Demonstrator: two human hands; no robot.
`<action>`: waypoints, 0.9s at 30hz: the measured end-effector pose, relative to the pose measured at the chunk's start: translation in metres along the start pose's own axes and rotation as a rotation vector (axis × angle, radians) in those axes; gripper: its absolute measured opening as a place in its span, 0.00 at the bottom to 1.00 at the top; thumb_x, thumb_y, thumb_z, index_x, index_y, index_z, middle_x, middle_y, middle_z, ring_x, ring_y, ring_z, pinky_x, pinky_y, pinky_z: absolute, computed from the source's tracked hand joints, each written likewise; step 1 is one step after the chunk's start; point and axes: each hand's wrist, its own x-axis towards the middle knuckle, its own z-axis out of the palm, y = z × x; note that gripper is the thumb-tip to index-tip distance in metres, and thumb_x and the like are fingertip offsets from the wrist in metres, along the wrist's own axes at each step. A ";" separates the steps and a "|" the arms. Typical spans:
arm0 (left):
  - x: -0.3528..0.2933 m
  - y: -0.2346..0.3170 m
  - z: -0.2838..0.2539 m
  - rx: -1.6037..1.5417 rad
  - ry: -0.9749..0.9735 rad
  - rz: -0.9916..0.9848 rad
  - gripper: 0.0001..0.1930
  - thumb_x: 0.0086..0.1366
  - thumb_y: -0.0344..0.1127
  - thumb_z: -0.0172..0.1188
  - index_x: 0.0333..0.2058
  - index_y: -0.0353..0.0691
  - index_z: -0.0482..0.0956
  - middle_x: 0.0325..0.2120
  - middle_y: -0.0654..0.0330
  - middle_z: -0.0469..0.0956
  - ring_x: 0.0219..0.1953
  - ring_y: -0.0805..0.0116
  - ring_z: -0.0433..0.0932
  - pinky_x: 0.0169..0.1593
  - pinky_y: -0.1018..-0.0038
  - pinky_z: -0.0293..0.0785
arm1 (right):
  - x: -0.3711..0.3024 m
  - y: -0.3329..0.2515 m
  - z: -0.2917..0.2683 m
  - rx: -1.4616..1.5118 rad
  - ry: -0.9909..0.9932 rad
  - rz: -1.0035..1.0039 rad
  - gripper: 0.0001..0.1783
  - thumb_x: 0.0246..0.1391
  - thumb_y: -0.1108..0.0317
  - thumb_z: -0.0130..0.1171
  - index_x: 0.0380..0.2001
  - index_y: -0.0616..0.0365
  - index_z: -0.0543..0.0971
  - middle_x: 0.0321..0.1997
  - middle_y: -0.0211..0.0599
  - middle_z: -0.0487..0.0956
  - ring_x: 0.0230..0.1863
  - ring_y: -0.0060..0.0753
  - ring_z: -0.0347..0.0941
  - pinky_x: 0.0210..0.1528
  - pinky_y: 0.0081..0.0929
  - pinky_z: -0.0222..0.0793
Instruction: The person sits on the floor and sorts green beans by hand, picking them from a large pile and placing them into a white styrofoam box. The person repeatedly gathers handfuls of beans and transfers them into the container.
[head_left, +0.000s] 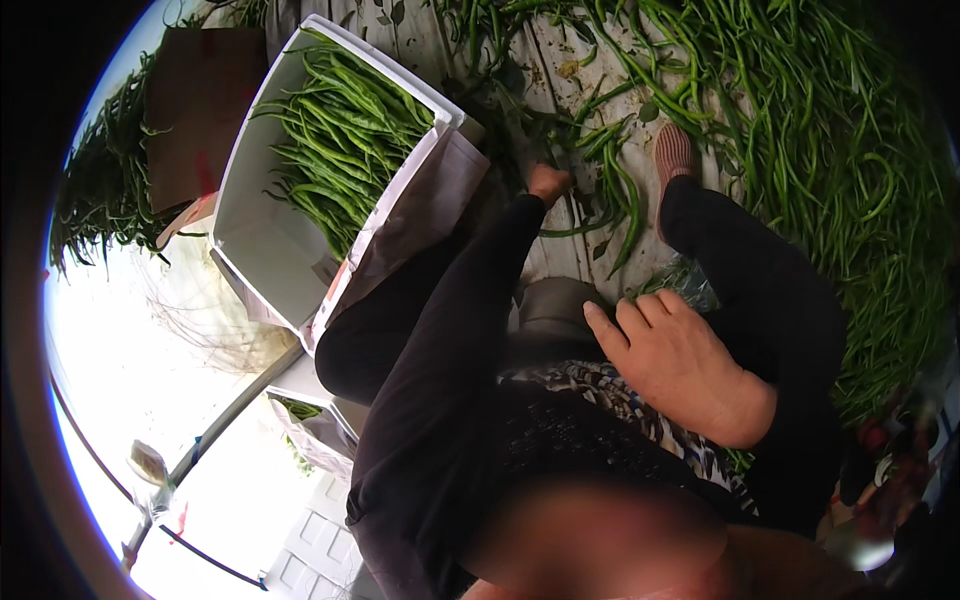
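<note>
My right hand (685, 370) rests over my lap, back upward. Its fingers are spread loosely apart and nothing shows in them. My left arm, in a black sleeve, stretches far forward toward the floor. At its end my left hand (548, 185) looks small and shaded, beside loose green chili peppers (622, 195); its fingers cannot be made out. To the left stands a tilted white foam box (235, 215) with a pale liner over its near side. Long green chili peppers (350, 130) lie in it, mostly lined up the same way.
A large heap of green chilies (800, 120) spreads along the right, beside my sock-covered foot (675, 155). A brown carton (205, 110) stands at far left near more chilies. Another lined box (325, 425) and white foam lids (315, 540) are at lower left.
</note>
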 end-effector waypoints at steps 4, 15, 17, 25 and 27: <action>-0.045 0.020 -0.016 -0.333 0.103 0.045 0.19 0.50 0.28 0.56 0.44 0.31 0.73 0.32 0.42 0.76 0.34 0.47 0.77 0.38 0.56 0.73 | -0.001 0.001 -0.011 0.064 0.003 0.006 0.24 0.50 0.71 0.52 0.52 0.64 0.73 0.37 0.42 0.76 0.38 0.34 0.71 0.47 0.28 0.67; 0.017 -0.063 -0.087 -0.047 0.494 0.490 0.21 0.55 0.34 0.58 0.47 0.31 0.73 0.46 0.48 0.75 0.48 0.56 0.74 0.50 0.67 0.69 | -0.005 0.000 -0.010 0.073 -0.013 0.005 0.23 0.51 0.70 0.52 0.52 0.62 0.73 0.38 0.46 0.78 0.40 0.38 0.73 0.51 0.32 0.67; 0.009 -0.008 -0.080 -0.137 0.333 0.394 0.22 0.54 0.38 0.59 0.47 0.31 0.74 0.43 0.49 0.77 0.46 0.57 0.75 0.48 0.67 0.69 | -0.004 0.002 -0.007 0.073 -0.016 0.044 0.23 0.52 0.70 0.52 0.53 0.62 0.73 0.38 0.46 0.78 0.41 0.39 0.73 0.51 0.33 0.67; 0.105 0.046 -0.062 -0.247 0.381 0.152 0.20 0.49 0.40 0.66 0.34 0.27 0.75 0.27 0.45 0.76 0.32 0.55 0.77 0.37 0.62 0.71 | 0.000 -0.006 -0.015 0.036 -0.033 0.002 0.23 0.53 0.68 0.52 0.53 0.62 0.73 0.39 0.46 0.78 0.42 0.40 0.74 0.51 0.33 0.66; 0.129 0.016 -0.062 -0.417 0.293 -0.016 0.20 0.51 0.38 0.66 0.36 0.26 0.74 0.32 0.43 0.76 0.35 0.53 0.76 0.39 0.60 0.70 | 0.000 -0.004 -0.013 0.034 -0.029 -0.038 0.23 0.54 0.67 0.51 0.53 0.61 0.73 0.39 0.46 0.78 0.42 0.40 0.74 0.51 0.33 0.66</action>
